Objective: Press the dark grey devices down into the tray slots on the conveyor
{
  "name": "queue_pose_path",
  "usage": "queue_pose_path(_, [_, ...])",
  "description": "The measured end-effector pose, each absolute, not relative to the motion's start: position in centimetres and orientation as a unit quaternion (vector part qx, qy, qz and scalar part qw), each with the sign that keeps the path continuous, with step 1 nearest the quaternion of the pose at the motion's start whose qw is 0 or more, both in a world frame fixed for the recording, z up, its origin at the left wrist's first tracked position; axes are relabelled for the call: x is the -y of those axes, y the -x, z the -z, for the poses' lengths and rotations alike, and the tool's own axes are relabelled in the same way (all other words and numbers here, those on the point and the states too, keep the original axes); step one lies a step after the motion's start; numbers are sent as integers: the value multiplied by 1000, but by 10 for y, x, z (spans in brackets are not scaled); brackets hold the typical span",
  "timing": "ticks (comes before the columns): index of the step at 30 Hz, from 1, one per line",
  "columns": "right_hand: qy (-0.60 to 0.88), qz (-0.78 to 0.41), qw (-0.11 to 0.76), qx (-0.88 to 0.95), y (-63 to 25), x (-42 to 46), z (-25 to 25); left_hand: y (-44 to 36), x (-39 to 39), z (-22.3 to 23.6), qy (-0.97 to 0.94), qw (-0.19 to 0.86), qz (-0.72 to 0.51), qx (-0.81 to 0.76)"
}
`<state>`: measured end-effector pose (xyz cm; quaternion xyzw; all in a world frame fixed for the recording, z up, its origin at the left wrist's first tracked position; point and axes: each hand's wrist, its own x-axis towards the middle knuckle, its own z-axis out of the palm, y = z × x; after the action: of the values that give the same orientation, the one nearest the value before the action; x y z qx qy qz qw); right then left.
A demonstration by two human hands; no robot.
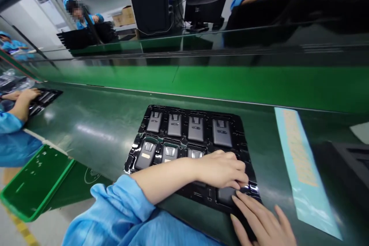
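Observation:
A black plastic tray point(184, 144) lies on the green bench, holding two rows of dark grey rectangular devices point(196, 128) in separate compartments. Each visible device has a clip-like part at its top; in the front row, two show a small beige patch. My left hand point(220, 169) reaches across the tray, fingers curled down over the front-right device point(226, 195); what its fingertips hold, if anything, is hidden. My right hand point(263, 221) rests by the tray's near right corner, fingers extended with the thumb apart, fingertips at that same device's edge.
A light blue sheet point(313, 196) with a beige strip lies right of the tray, beside a dark object point(340, 180). A green bin point(37, 184) stands below the bench at left. A co-worker's hand point(29, 94) works over another black tray point(47, 98). A raised ledge point(201, 80) runs behind.

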<state>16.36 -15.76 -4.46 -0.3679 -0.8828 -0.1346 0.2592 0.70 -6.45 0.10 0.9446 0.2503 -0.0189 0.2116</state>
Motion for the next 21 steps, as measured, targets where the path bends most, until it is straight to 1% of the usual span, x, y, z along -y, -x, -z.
queue_pose_path(5, [378, 122, 273, 876, -165, 161, 44, -10, 61, 5, -952, 195, 7, -237])
queue_pose_path(13, [375, 123, 282, 875, -162, 159, 42, -11, 66, 0, -956, 165, 0, -242])
queue_pose_path(21, [379, 119, 283, 873, -164, 160, 41, -10, 65, 1, -953, 188, 0, -239])
